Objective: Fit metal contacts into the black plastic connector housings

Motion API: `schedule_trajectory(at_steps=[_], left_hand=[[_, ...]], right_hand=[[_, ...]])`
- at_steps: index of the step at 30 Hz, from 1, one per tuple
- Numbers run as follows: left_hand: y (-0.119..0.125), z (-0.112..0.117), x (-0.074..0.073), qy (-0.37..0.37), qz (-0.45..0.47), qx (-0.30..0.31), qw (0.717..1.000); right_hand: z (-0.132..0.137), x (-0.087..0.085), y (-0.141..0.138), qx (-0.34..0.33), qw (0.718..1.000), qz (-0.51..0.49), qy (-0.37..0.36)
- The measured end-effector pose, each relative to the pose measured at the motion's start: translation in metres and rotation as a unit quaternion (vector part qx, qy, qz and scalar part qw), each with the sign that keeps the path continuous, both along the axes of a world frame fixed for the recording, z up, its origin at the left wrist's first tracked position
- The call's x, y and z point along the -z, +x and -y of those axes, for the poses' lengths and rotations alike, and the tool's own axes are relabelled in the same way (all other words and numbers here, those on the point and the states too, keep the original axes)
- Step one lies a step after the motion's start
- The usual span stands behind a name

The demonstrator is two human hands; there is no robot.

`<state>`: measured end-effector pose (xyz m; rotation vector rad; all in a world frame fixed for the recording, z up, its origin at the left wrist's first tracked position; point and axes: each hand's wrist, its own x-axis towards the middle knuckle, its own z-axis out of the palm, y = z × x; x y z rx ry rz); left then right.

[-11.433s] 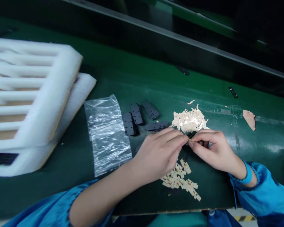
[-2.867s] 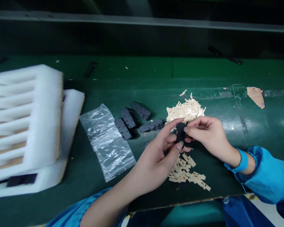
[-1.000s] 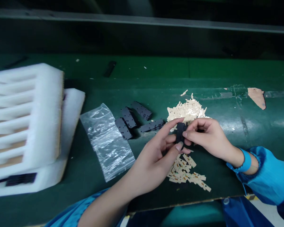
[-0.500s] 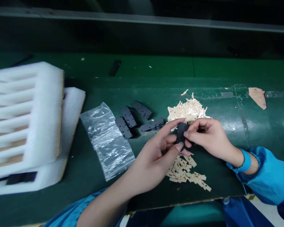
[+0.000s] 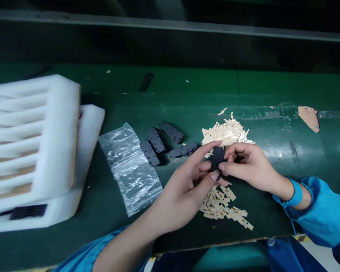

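My left hand [image 5: 187, 185] pinches a small black flat part [image 5: 217, 158] between thumb and forefinger, just above the green table. My right hand [image 5: 248, 164] meets it from the right, its fingertips pressed against the same part. Behind the hands lies a heap of pale peeled strips [image 5: 226, 132]. Below them a scatter of small cream and orange stickers [image 5: 223, 207] lies near the table's front edge. Several more black parts [image 5: 164, 141] lie in short stacks to the left of the hands.
A clear plastic bag [image 5: 129, 166] lies flat left of the black parts. White foam trays [image 5: 31, 147] are stacked at the far left. A lone black part [image 5: 146, 81] rests on the green belt behind. A tan patch [image 5: 309, 117] marks the table at the right.
Both hands keep hold of the black part in nearly the same place. The lone black part on the belt behind has drifted to the right.
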<state>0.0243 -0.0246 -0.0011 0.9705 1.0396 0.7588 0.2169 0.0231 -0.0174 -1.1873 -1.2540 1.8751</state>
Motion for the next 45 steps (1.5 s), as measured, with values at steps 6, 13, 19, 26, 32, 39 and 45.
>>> schedule_trajectory(at_steps=[6, 13, 19, 26, 32, 39, 45], left_hand=[[-0.003, -0.001, 0.003, 0.011, 0.017, 0.021, 1.000], [0.006, 0.000, 0.010, 0.046, -0.008, 0.001, 0.999], [0.003, 0.002, 0.011, 0.115, -0.076, 0.034, 0.990], [0.003, 0.000, 0.012, 0.044, 0.001, 0.018, 0.999], [-0.001, -0.003, 0.016, -0.074, 0.193, 0.024, 0.978], [-0.003, -0.011, 0.016, -0.108, 0.239, 0.042, 0.964], [-0.003, -0.010, 0.011, -0.098, 0.215, 0.032, 0.971]], right_hand=[[-0.001, 0.000, 0.002, -0.012, 0.996, -0.079, -0.034], [-0.002, -0.002, 0.004, -0.009, 0.997, -0.074, 0.013], [-0.001, -0.004, 0.004, 0.008, 0.998, -0.022, 0.065], [0.002, -0.001, 0.003, -0.008, 0.998, -0.055, 0.030], [-0.002, 0.007, 0.009, -0.016, 0.998, -0.025, 0.050], [-0.005, 0.006, 0.015, -0.012, 0.996, 0.006, 0.083], [-0.009, -0.004, 0.019, 0.055, 0.986, -0.008, 0.156]])
